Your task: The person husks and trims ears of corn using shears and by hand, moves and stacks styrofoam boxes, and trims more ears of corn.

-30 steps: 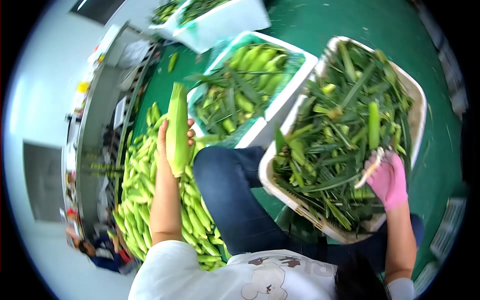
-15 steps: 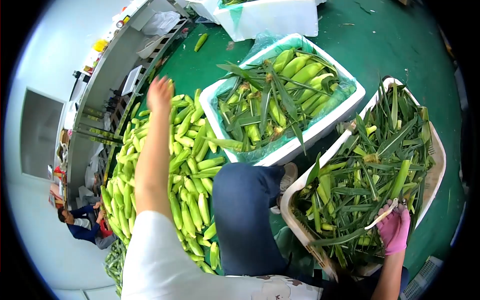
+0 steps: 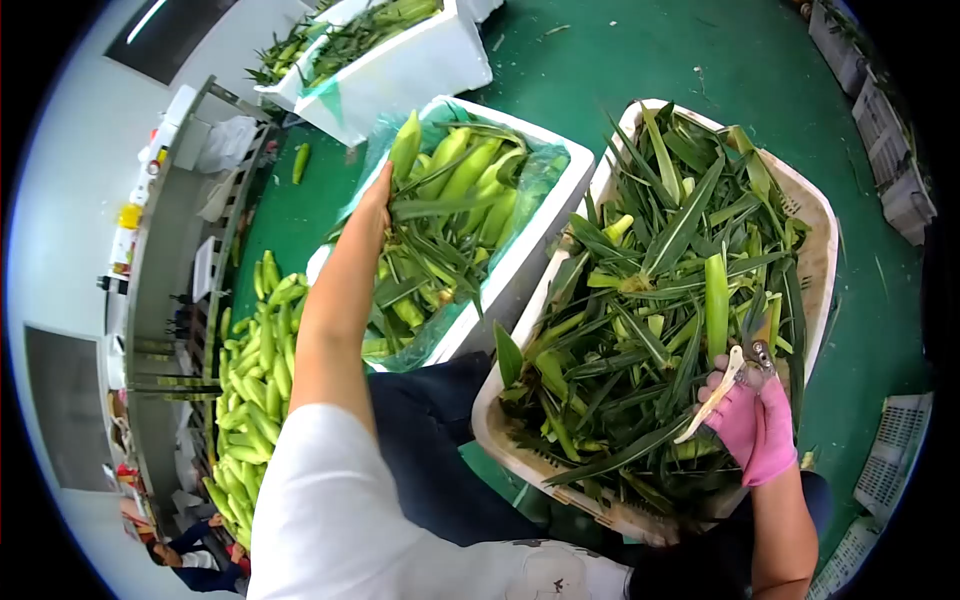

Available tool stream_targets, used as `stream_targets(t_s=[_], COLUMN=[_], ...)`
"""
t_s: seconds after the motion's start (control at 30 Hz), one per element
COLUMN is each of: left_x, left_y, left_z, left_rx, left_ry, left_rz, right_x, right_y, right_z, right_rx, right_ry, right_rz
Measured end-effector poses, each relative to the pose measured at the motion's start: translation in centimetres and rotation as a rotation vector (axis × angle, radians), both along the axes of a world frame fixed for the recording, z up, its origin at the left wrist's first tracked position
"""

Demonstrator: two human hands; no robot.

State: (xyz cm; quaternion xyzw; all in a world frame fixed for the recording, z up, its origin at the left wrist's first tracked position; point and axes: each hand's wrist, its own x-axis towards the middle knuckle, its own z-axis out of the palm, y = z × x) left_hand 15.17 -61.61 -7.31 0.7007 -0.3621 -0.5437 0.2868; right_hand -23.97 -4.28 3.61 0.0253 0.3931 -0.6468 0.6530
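My left hand [image 3: 378,208] is at the left side of a white foam box [image 3: 540,205], closed around an ear of corn [image 3: 404,148] in its green husk. More husked ears [image 3: 470,172] and long leaves lie in this box, on a green plastic liner. My right hand [image 3: 752,425], in a pink glove, grips pruning shears [image 3: 722,395] with a cream handle. It is over the near right part of a pale plastic crate [image 3: 815,235] heaped with corn leaves and stalk pieces [image 3: 650,330]. My left fingertips are partly hidden behind the ear and leaves.
A pile of corn ears [image 3: 255,370] covers the floor at left, beside a shelf rack [image 3: 165,300]. More foam boxes [image 3: 400,75] stand at the back. Several crates [image 3: 890,450] line the right. Another person [image 3: 195,555] sits at the lower left.
My left hand has gone from above the corn pile to the foam box and taken hold of an ear. The view has turned right. My right hand still holds the shears.
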Motion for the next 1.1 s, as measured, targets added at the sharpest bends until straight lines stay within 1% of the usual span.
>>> stream_targets(t_s=[0.03, 0.07, 0.1, 0.13, 0.17, 0.2, 0.23, 0.3, 0.37, 0.4, 0.43, 0.47, 0.5, 0.57, 0.6, 0.7, 0.73, 0.77, 0.83, 0.87, 0.9, 0.93, 0.97, 1.0, 1.03, 1.1], left_x=[-3.8, -4.1, -3.3, -5.3, -6.4, -7.8, -8.5, -11.3, -13.9, -14.6, -15.2, -16.1, -16.6, -16.9, -16.8, -16.6, -16.5, -16.6, -15.9, -15.3, -15.0, -14.8, -15.2, -15.6, -15.7, -16.0], left_y=[8.2, 11.2, 12.3, 16.8, 20.0, 23.6, 25.6, 30.6, 35.2, 36.7, 38.0, 40.0, 41.5, 43.1, 43.4, 42.6, 42.2, 41.4, 40.7, 40.5, 40.1, 40.2, 40.6, 41.1, 41.7, 42.9], left_z=[7.4, 9.6, 9.8, 12.5, 13.3, 14.2, 13.9, 15.3, 15.7, 14.7, 13.6, 14.4, 14.8, 13.1, 12.4, 11.9, 12.1, 11.6, 11.4, 9.8, 9.5, 8.9, 9.4, 10.0, 11.1, 11.8], left_rx=[-0.016, -0.007, -0.048, -0.125, -0.134, -0.127, -0.157, -0.199, -0.272, -0.444, -0.618, -0.56, -0.609, -0.753, -0.736, -0.458, -0.289, -0.309, 0.058, -0.004, 0.08, -0.084, -0.344, -0.611, -0.757, -1.002], left_ry=[0.027, 0.157, 0.245, 0.193, 0.274, 0.312, 0.282, 0.171, 0.047, -0.012, -0.067, -0.074, -0.176, -0.239, -0.224, 0.003, 0.112, 0.201, 0.187, 0.249, 0.267, 0.208, 0.136, 0.032, -0.132, -0.34], left_rz=[-0.038, -0.185, -0.39, -0.495, -0.547, -0.55, -0.652, -0.799, -0.963, -1.054, -1.133, -1.141, -1.211, -1.286, -1.311, -1.397, -1.39, -1.424, -1.315, -1.303, -1.299, -1.278, -1.329, -1.34, -1.343, -1.276], right_x=[0.0, 0.2, 0.4, 0.9, 1.0, 1.2, 1.1, 0.0, -1.4, -1.9, -2.1, -2.8, -3.3, -3.6, -3.8, -4.0, -3.9, -3.2, -2.8, -2.1, -1.5, -1.2, -0.8, -0.3, 0.3, 0.6], right_y=[0.1, 0.5, 1.0, 0.8, 0.9, 0.9, 1.0, 1.2, 1.8, 1.9, 2.2, 2.3, 2.5, 3.2, 3.6, 3.8, 3.8, 3.7, 3.0, 2.7, 2.7, 2.8, 2.6, 2.3, 1.9, 1.3], right_z=[0.3, 0.5, 1.0, 3.0, 3.8, 4.9, 6.1, 6.8, 4.2, 4.0, 5.6, 5.5, 4.9, 3.5, 3.6, 2.6, 1.8, 3.0, 1.7, 3.5, 1.4, 0.0, -0.1, -0.2, -0.1, 0.8], right_rx=[-0.02, -0.035, -0.044, 0.036, 0.047, 0.047, 0.055, 0.137, 0.016, -0.004, 0.049, 0.02, -0.011, -0.146, -0.131, -0.167, -0.219, -0.106, 0.012, 0.176, 0.082, 0.07, 0.056, -0.007, 0.047, -0.014], right_ry=[0.081, 0.165, 0.252, 0.383, 0.586, 0.681, 0.781, 0.956, 1.302, 1.345, 1.271, 1.363, 1.45, 1.675, 1.705, 1.804, 1.78, 1.65, 1.611, 1.341, 1.113, 0.997, 0.886, 0.657, 0.484, 0.425], right_rz=[0.039, 0.068, 0.096, 0.151, 0.235, 0.273, 0.304, 0.427, 0.33, 0.301, 0.349, 0.388, 0.432, 0.327, 0.366, 0.336, 0.284, 0.332, 0.385, 0.464, 0.331, 0.312, 0.288, 0.171, 0.054, -0.075])
